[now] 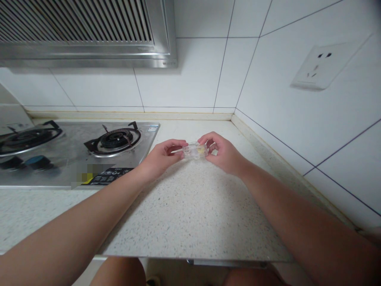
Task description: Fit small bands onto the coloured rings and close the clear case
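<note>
A small clear plastic box [195, 151] with something yellowish inside is held between both hands just above the speckled countertop [190, 214]. My left hand [162, 157] pinches its left end with thumb and fingers. Curled around the box's right end are the fingers of my right hand [222, 153]. Both forearms reach in from the bottom of the view.
A steel gas hob [74, 153] with two burners lies to the left, its nearer burner [114, 140] close to my left hand. A range hood [86, 33] hangs above it. White tiled walls close the back and right, with a socket [323, 65] on the right wall.
</note>
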Motion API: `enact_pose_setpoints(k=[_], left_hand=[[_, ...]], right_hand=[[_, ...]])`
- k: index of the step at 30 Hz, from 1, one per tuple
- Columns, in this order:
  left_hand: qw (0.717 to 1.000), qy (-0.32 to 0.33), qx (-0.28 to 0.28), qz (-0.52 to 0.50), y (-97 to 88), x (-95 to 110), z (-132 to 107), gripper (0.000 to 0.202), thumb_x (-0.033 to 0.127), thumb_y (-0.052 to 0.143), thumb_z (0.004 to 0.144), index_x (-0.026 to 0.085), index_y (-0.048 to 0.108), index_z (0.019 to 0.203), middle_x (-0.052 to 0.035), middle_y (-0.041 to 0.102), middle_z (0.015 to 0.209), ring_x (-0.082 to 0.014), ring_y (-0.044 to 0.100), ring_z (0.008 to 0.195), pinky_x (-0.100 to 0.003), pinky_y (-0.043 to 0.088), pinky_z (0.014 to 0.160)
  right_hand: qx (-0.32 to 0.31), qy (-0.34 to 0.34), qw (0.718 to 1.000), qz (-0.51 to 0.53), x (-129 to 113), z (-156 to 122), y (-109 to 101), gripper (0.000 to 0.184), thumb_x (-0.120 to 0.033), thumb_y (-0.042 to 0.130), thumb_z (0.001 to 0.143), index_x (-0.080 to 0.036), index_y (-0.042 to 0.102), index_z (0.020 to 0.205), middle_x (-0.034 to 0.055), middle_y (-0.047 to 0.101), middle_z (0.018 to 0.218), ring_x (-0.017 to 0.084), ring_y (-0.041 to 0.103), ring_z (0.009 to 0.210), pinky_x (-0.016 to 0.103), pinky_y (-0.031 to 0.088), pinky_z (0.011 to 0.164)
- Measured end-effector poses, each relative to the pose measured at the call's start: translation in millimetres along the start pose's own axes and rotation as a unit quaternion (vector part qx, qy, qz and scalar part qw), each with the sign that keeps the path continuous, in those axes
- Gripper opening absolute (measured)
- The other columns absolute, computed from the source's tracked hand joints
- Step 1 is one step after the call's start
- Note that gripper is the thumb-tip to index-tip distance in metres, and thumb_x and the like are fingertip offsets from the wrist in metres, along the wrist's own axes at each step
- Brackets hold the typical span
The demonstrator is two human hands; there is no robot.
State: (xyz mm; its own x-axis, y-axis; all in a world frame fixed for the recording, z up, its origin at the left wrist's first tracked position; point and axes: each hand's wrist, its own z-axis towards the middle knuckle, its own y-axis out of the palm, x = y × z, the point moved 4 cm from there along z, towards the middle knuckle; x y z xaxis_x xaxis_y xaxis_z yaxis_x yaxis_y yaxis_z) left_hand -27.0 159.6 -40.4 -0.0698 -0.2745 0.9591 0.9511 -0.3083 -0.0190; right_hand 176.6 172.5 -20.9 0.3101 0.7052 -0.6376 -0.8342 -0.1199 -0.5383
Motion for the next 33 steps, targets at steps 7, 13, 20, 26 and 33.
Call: enact_pose_setpoints(k=[7,13,20,26,33], left_hand=[[1.000,-0.004,-0.008,0.010,0.2,-0.2,0.4,0.035,0.018,0.073,0.080,0.013,0.065,0.114,-0.0110,0.062,0.121,-0.0178,0.059,0.109,-0.033,0.042,0.102],[0.997,-0.056,0.001,-0.049,0.6,-5.0,-0.3,0.035,0.030,0.070,0.087,0.014,0.062,0.117,-0.0116,0.062,0.117,-0.0167,0.062,0.094,-0.032,0.052,0.087],[0.985,-0.151,-0.001,-0.085,4.0,-4.6,-4.0,0.031,0.033,0.065,0.092,0.006,0.060,0.104,-0.0130,0.063,0.094,-0.0127,0.063,0.068,-0.021,0.053,0.060],[0.981,-0.160,-0.004,-0.108,4.6,-4.1,-4.4,0.028,0.032,0.067,0.090,0.008,0.059,0.102,-0.0106,0.060,0.092,-0.0129,0.063,0.065,-0.021,0.053,0.057],[0.985,-0.142,-0.006,-0.102,4.4,-3.7,-2.4,0.026,0.033,0.067,0.090,0.011,0.057,0.099,-0.0085,0.060,0.095,-0.0125,0.063,0.066,-0.020,0.053,0.056]], right_hand=[[0.013,0.007,1.000,-0.007,0.1,-0.3,-1.0,0.031,-0.010,0.060,0.075,-0.021,0.057,0.105,0.0034,0.061,0.106,0.014,0.057,0.084,0.026,0.048,0.069],[0.020,0.089,0.995,0.046,7.1,-0.3,0.4,0.039,-0.029,0.067,0.081,-0.018,0.053,0.116,0.0042,0.062,0.097,0.012,0.054,0.072,0.027,0.045,0.065],[-0.026,0.162,0.980,0.117,17.6,-3.0,8.3,0.050,-0.037,0.060,0.089,-0.022,0.042,0.133,0.0002,0.061,0.079,0.013,0.052,0.064,0.027,0.039,0.058],[-0.037,0.156,0.981,0.114,19.4,-2.3,9.3,0.043,-0.040,0.058,0.091,-0.021,0.047,0.128,0.0033,0.064,0.085,0.014,0.053,0.067,0.027,0.041,0.060],[-0.036,0.127,0.985,0.113,15.9,-2.2,7.8,0.043,-0.036,0.058,0.090,-0.022,0.045,0.129,0.0019,0.060,0.085,0.014,0.052,0.070,0.028,0.042,0.063]])
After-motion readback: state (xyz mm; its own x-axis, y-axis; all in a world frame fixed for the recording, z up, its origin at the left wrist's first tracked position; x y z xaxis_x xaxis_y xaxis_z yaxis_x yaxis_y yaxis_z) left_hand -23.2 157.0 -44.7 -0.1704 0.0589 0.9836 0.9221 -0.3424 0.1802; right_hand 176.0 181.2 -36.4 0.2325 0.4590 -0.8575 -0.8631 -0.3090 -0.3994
